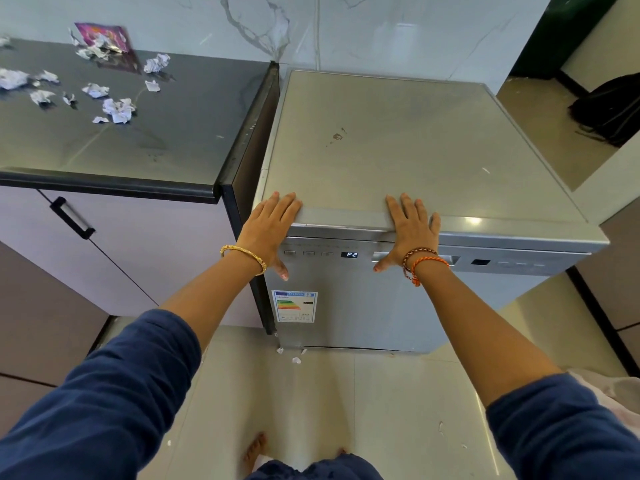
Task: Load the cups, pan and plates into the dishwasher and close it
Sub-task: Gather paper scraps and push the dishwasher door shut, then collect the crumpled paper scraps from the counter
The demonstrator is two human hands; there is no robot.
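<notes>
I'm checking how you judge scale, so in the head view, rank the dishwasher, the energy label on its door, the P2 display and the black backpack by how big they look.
1. dishwasher
2. black backpack, though it sits farther away and is cut off
3. energy label
4. P2 display

Dark countertop [180,133], upper left of the frame: glossy grey-black slab with a thick black front edge. On it: many crumpled white paper scraps [119,110], scattered over the upper-left part; one purple printed wrapper [104,36] at the back, leaning against the marbled wall.

Dishwasher top [398,143], centre and upper right of the frame: flat silver panel, just beside the countertop. On it: a small brown stain [337,136] near the middle; the fingers of two hands laid over its front edge.

Floor [311,403], lower centre: pale glossy tiles. On it: three small white paper bits [296,359] just below the appliance's lower left corner; a black bag [613,105] at the far right edge.
</notes>
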